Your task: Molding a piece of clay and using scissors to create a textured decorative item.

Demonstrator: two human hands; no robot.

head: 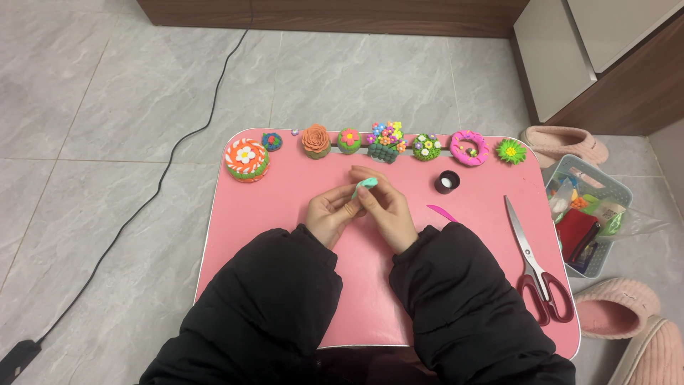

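Both hands meet over the middle of a pink table [285, 214]. My left hand [332, 212] and my right hand [390, 207] pinch a small lump of mint-green clay [365, 185] between their fingertips. Black padded sleeves cover both arms. Along the table's far edge stands a row of small clay models: an orange and white striped cake [246, 159], an orange rose [315, 140], a flower basket [385, 142] and a pink ring [469, 147].
Red-handled scissors [534, 264] lie at the table's right. A small black pot [447, 182] and a pink clay tool [442, 212] sit near my right hand. A basket of supplies [613, 191] and pink slippers [620, 306] are on the floor at right. A black cable [164, 178] crosses the tiles.
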